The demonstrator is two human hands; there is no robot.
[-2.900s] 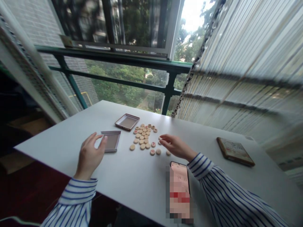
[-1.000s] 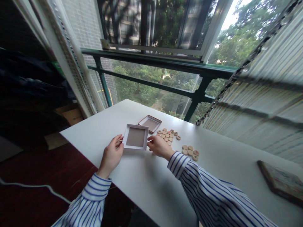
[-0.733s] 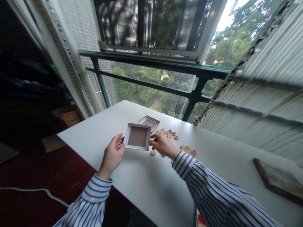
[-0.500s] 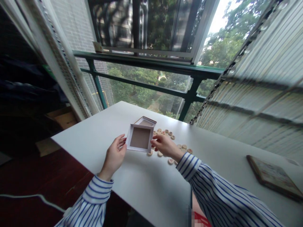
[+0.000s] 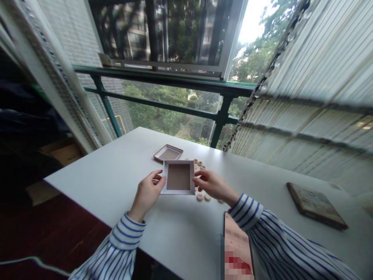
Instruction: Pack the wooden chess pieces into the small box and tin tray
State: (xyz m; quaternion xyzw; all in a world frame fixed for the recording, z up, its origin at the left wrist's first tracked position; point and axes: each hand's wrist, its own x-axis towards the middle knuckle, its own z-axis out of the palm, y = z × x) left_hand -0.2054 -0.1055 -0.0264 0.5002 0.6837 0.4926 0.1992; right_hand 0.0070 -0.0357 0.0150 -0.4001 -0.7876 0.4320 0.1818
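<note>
A shallow square box (image 5: pixel 178 192), empty, with white inner walls and a grey-brown bottom, is raised above the white table with its open side facing me. My left hand (image 5: pixel 146 193) is closed on its left edge, thumb in front. At the opposite edge, my right hand (image 5: pixel 215 186) pinches the box between thumb and fingers. Behind it, a similar shallow tray or lid (image 5: pixel 169 154) lies open side up. Several round wooden pieces with markings, like Chinese chess pieces (image 5: pixel 199 197), lie scattered behind and under my right hand, which partly hides them.
A phone (image 5: pixel 237 235) showing timer digits lies near the table's front edge, under my right sleeve. Farther right is a flat brown rectangular case (image 5: pixel 316 204) with a picture on top. The white table (image 5: pixel 101 182) borders a green railing (image 5: pixel 163 83) and a curtain (image 5: pixel 305 136).
The box has moved slightly right and down in view, showing more of the tray behind it. My left hand has come in closer around its left edge. The view has shifted right.
</note>
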